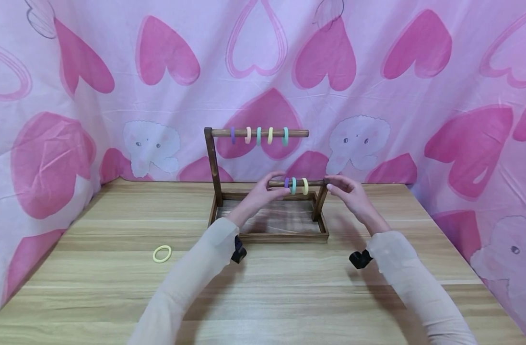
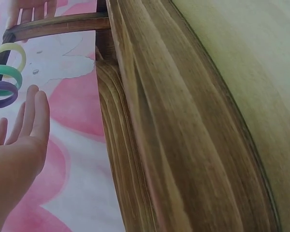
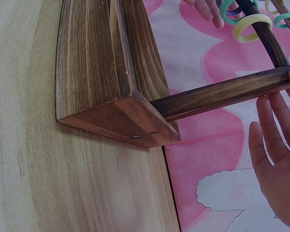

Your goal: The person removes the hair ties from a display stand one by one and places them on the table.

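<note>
A dark wooden rack (image 1: 284,237) with a tray base and two bars stands toward the back of the table. Its lower bar (image 1: 316,183) carries a purple ring (image 2: 4,100), a mint green ring (image 1: 294,186) and a yellow ring (image 1: 305,186). My left hand (image 1: 263,194) surrounds this bar's free left end, fingers extended behind it, thumb in front near the purple ring. At the other end, my right hand (image 1: 351,194) holds the top of the short post (image 3: 222,93) between thumb and fingertips. Its palm shows in the right wrist view.
On the upper bar (image 1: 297,133) hang several purple, pink, green and yellow rings, supported by a tall post (image 1: 213,165) at left. A pale yellow ring (image 1: 162,247) lies flat on the wooden table (image 1: 288,292), left of the rack. A pink heart-patterned cloth (image 1: 263,48) hangs behind.
</note>
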